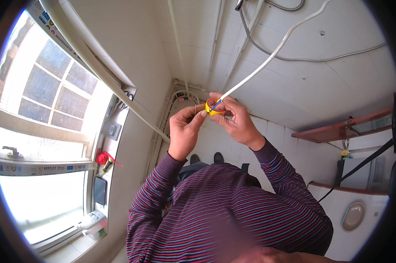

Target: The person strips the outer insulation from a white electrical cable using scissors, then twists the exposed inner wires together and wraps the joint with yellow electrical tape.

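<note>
In front of my chest, both hands are close together around the end of a white cable (277, 51). A short blue wire (216, 104) comes out of the cable's end. My left hand (184, 131) is closed, its thumb and forefinger pinching the wire's tip beside a roll of yellow tape (215, 114) with a reddish inner ring. My right hand (240, 122) is closed around the roll's right side, its fingers partly behind the cable. The fingertips hide the exact join between wire and tape.
On the windowsill at left lie a red bundle (103, 158), a screwdriver (107, 165), a phone (100, 191) and a white bottle (92, 220). A pale conduit (136, 109) slants down beside the window. A metal hose (312, 59) hangs along the tiled wall. A reddish-brown shelf (338, 129) is at right.
</note>
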The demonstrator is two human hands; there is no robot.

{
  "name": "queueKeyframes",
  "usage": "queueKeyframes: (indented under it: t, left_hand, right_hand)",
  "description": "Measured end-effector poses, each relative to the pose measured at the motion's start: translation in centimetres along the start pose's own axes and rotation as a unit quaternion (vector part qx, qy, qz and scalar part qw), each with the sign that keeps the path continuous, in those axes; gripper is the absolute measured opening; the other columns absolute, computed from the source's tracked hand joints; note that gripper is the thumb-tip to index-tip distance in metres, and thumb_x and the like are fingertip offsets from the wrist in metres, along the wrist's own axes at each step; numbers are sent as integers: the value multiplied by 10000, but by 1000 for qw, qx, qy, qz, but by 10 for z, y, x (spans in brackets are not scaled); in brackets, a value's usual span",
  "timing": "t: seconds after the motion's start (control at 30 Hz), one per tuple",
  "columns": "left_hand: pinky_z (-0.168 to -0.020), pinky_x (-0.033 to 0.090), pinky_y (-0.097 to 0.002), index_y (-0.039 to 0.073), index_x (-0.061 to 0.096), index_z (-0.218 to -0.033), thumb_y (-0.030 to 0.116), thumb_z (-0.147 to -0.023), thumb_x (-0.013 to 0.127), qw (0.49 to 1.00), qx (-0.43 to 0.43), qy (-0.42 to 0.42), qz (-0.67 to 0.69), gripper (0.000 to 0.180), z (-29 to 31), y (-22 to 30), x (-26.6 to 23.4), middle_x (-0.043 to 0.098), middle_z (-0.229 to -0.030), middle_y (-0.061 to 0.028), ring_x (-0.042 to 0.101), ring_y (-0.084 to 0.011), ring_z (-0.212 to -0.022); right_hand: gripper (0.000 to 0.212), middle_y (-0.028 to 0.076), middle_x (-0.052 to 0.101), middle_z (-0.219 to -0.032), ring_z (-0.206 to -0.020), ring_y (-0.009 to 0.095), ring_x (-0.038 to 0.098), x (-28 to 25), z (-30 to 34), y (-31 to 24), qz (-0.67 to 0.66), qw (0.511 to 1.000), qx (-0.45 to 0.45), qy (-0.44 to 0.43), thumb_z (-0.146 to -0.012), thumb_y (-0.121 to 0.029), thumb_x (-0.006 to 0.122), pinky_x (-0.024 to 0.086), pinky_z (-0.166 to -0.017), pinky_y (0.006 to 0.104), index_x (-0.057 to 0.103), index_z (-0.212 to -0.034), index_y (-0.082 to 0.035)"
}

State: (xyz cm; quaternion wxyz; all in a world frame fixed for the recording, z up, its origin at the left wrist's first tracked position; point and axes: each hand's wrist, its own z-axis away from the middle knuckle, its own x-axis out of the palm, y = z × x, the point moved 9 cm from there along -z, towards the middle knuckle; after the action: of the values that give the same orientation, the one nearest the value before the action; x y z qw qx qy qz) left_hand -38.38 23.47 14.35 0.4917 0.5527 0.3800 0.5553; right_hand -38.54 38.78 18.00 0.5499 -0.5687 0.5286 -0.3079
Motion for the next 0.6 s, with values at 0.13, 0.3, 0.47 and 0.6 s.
queueKeyframes:
  t: [0.13,0.3,0.47,0.6]
  left_hand:
    - [-641,416,-210,-32,671,-1001,74,-981,664,992,103,-8,-73,108,1,4,0,619,-810,16,499,-43,-728]
    - [-645,443,-226,-34,640,-960,81,-993,645,989,126,-48,-65,120,-4,2,7,667,-847,-22,552,-65,-748]
    - [-649,466,-233,-29,628,-985,102,-995,645,989,27,-124,76,132,0,-7,17,698,-899,-65,611,-90,-774]
    - [-632,439,-212,-8,628,-985,105,-994,646,981,22,-168,92,115,2,-15,20,691,-886,-55,599,-77,-764]
  right_hand:
    - [237,127,586,-1390,-1073,111,612,6,10,10,-72,995,64,32,-950,-71,711,534,-911,278,623,-1147,26]
    - [279,63,694,-1131,-1026,102,656,16,31,24,-164,979,53,106,-976,-157,704,524,-818,247,662,-1183,24]
    - [328,43,697,-1023,-954,102,664,21,50,18,-202,964,136,103,-1027,-252,628,505,-736,236,663,-1212,16]
    - [347,50,677,-1090,-950,135,643,21,64,-3,-196,964,172,60,-1028,-284,604,514,-775,273,643,-1218,5]
